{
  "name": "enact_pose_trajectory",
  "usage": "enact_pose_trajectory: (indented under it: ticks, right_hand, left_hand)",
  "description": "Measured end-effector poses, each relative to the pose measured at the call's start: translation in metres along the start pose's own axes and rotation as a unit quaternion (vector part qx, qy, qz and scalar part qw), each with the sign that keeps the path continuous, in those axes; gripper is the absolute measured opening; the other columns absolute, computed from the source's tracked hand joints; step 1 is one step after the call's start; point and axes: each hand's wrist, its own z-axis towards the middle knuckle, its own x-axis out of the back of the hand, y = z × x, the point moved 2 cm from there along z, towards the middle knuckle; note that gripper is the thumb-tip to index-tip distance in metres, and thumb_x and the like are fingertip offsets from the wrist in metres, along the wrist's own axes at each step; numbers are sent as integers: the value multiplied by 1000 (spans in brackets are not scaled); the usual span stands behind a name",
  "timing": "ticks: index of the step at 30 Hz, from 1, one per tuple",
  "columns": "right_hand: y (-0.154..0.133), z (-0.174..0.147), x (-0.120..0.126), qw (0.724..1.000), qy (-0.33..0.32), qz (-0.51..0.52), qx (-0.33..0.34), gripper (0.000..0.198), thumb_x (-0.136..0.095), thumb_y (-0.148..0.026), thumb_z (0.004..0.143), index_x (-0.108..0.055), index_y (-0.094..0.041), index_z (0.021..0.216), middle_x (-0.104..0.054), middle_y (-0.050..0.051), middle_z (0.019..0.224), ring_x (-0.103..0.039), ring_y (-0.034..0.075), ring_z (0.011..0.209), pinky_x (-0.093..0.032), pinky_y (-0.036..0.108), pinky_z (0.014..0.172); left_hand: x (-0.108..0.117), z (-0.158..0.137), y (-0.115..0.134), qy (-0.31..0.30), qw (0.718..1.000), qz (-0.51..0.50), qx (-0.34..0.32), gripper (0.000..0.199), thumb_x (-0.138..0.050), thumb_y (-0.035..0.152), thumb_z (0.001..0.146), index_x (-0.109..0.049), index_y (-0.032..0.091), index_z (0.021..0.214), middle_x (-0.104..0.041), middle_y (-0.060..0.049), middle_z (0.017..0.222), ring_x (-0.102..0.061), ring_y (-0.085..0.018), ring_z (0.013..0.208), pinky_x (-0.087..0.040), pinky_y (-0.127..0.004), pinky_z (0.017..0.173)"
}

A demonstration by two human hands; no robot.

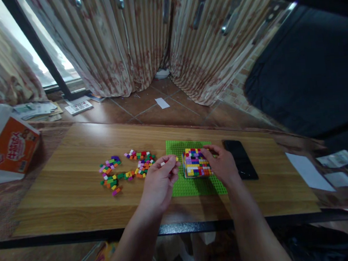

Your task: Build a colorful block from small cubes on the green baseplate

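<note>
A block built of multicoloured toy bricks (196, 167) stands on a green studded baseplate (184, 189). My right hand (223, 164) is at the block's right side, its curled fingers and thumb gripping the upper right edge. Just left of the block, above the baseplate's left edge, my left hand (163, 180) is closed in a pinch. A small yellow toy brick (177, 159) shows at its fingertips. Loose toy bricks (109, 166) in many colours lie in clusters on the wooden board to the left; my left hand hides part of the nearest cluster.
A black phone or tablet (241, 159) lies right of the baseplate on the wooden board (76, 197). White paper (309, 171) is at the far right. A white and orange bag (7, 146) stands at the left. Pleated curtains (107, 42) hang behind the tiled floor.
</note>
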Motion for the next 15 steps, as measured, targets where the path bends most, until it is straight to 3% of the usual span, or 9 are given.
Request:
enact_pose_trajectory:
  ticks: [8, 15]
  right_hand:
    - [-4, -2, -2, 999, -16, 34, -3, 43, -59, -50, 81, -71, -14, 101, -73, 12, 95, -67, 25, 84, -50, 38, 76]
    - [-16, -6, -2, 1000, 11, -15, 22, 42, -56, -49, 82, -72, -14, 98, -73, 12, 92, -65, 26, 86, -47, 40, 80]
  left_hand:
    - [1, 0, 0, -1, 1000, 2, 2, 30, -83, 21, 58, -62, 10, 76, -62, -1, 64, -45, -3, 51, -26, -13, 42]
    - [-1, 1, -2, 4, 1000, 4, 2, 29, -83, 20, 58, -63, 10, 76, -63, -2, 66, -45, -3, 51, -27, -13, 42]
